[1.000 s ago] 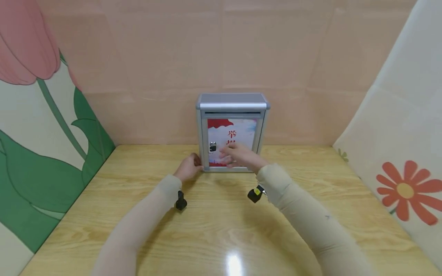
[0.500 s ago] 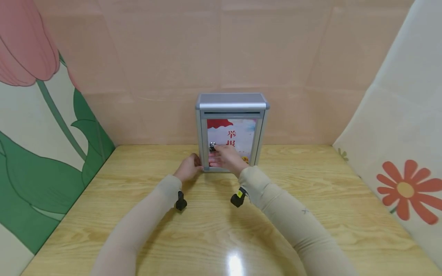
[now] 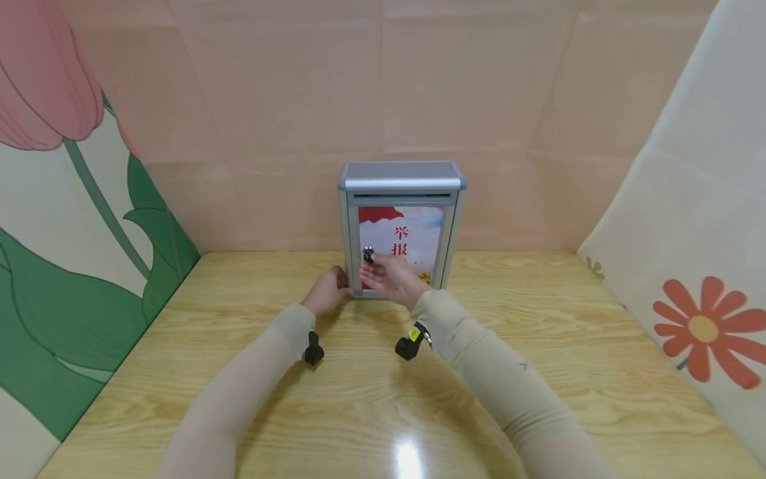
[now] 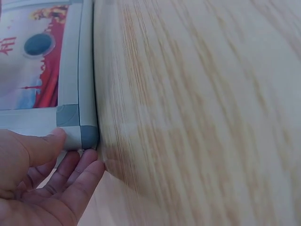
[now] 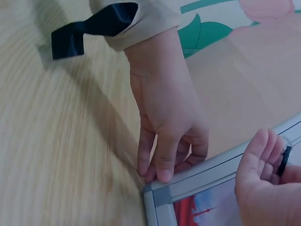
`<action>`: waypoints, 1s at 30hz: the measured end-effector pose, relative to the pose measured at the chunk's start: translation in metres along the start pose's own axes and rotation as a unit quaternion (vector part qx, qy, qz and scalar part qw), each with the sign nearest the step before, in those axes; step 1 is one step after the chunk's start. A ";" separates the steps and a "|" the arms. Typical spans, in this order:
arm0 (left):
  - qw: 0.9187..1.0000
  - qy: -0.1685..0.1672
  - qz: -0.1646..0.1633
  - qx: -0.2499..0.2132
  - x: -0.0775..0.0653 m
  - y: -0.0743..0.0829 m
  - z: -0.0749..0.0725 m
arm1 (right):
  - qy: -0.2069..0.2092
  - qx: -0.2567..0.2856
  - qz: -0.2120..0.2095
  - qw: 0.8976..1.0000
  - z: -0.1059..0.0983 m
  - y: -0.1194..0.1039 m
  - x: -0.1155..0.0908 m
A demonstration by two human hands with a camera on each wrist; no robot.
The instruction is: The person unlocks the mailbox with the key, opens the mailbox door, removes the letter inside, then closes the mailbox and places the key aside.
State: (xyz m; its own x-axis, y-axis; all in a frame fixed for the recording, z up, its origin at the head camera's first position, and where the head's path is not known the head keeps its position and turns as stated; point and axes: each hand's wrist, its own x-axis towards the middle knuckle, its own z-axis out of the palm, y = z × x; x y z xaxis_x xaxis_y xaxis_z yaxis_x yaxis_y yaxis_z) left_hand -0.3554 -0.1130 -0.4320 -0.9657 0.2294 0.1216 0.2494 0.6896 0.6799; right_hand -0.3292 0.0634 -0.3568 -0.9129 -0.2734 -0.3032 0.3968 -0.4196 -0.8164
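A grey metal letter box (image 3: 403,174) stands upright on the table, with a slot near its top and a poster with red characters on its front. My left hand (image 3: 326,291) grips its lower left corner; in the left wrist view the thumb (image 4: 49,141) lies on the front frame and the fingers on the side. At the left of the front panel is a silver lock with a black-headed key (image 3: 368,257). My right hand (image 3: 395,276) pinches the key head, whose dark edge shows between thumb and fingers in the right wrist view. The key's blade is hidden.
The wooden table (image 3: 359,399) ends at a peach cloth backdrop (image 3: 269,133) close behind the box. Printed flower sheets border it left and right. A small black camera hangs from each wrist, low over the tabletop.
My right hand has moved left across the poster to the key and taken hold of it. The key head looks slightly turned. My left hand has stayed at the box corner.
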 end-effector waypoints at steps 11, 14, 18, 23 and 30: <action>1.000 -0.007 -0.001 -0.008 -0.001 -0.001 0.000 | -0.042 0.154 0.066 0.985 -0.004 0.009 0.008; 1.000 -0.011 0.000 -0.004 -0.001 -0.002 0.000 | -0.043 0.099 0.058 0.992 -0.006 0.009 0.007; 1.000 -0.010 0.002 -0.002 -0.001 -0.002 -0.001 | -0.040 -0.074 0.010 0.996 -0.005 0.004 0.002; 1.000 -0.002 0.005 -0.011 0.000 -0.003 -0.001 | -0.049 -0.198 -0.035 0.978 -0.002 -0.003 -0.005; 1.000 -0.007 0.004 -0.012 0.000 -0.002 -0.001 | -0.055 -0.220 -0.046 0.973 0.000 -0.005 -0.007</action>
State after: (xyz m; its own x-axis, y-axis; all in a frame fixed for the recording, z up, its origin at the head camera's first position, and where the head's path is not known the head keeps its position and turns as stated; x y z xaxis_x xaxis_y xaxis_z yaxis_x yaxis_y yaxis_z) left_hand -0.3560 -0.1151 -0.4327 -0.9623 0.2452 0.1174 0.2558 0.6702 0.6967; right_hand -0.3243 0.0674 -0.3504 -0.9173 -0.3526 -0.1852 0.2133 -0.0423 -0.9761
